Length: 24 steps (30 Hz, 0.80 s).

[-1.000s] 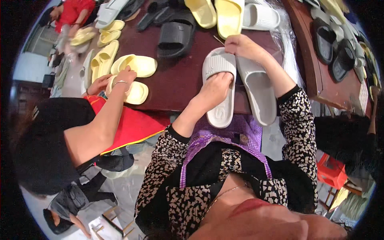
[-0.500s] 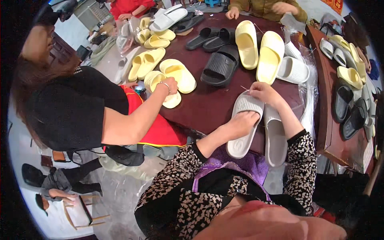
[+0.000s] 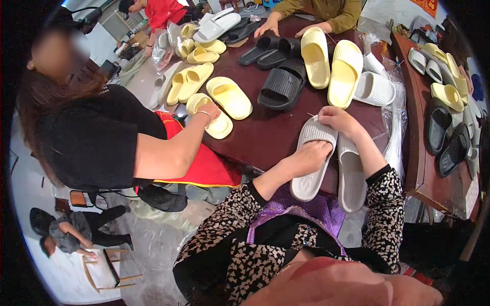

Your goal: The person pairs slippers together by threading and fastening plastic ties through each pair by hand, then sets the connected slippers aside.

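A light grey slipper (image 3: 306,184) lies at the near table edge, its toe pointing away from me. My left hand (image 3: 309,157) reaches into its foot opening, with the fingertips hidden under the ribbed strap. At the toe, my right hand (image 3: 339,120) is closed in a pinch, and a thin pale strip (image 3: 311,114) sticks out left of its fingers. Beneath my right forearm, the matching grey slipper (image 3: 352,182) rests beside the first, partly covered by my wrist.
Beyond my hands are a black slipper (image 3: 282,86), a yellow pair (image 3: 344,76) and a white slipper (image 3: 375,89). Clear strips (image 3: 395,135) hang at the right table edge. A co-worker's hand (image 3: 208,118) is on a yellow slipper (image 3: 219,127) at left. A side table (image 3: 434,178) holds more slippers.
My hands and the grey slippers have barely moved. The left co-worker's hand has shifted slightly left with the yellow slipper. Across the table, another person's hands have come down near the black slippers.
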Motion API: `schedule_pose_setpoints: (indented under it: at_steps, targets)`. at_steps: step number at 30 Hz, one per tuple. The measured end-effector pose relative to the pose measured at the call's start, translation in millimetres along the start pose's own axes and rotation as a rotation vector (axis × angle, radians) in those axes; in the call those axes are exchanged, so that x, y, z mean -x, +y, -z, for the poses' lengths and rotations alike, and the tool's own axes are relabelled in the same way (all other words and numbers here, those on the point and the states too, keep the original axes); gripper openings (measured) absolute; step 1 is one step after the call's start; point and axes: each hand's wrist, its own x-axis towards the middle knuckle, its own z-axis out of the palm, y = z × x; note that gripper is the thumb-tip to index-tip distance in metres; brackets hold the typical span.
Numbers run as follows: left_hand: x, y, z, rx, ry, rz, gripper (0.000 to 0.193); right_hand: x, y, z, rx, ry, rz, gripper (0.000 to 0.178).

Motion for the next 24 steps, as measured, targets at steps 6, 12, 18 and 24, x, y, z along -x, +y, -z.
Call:
schedule_pose_setpoints:
  at_steps: [6,12,18,24]
  targets:
    - [-1.2,2.1,-1.0,0.001,-0.011,0.005,0.014,-3.6,1.6,3.5,-0.009,-0.049,-0.071,0.009]
    - [1.3,2.9,0.5,-0.009,0.003,0.018,0.014,-1.2,5.5,-1.2,-0.148,0.011,-0.074,0.009]
    - [0.1,1.1,-1.3,-0.002,0.018,0.008,0.013,-2.5,7.7,-2.0,-0.077,0.030,-0.071,0.009]
    - [-3.1,0.5,-2.3,0.001,0.017,0.015,0.015,-5.3,19.3,4.9,-0.083,0.272,0.066,0.008]
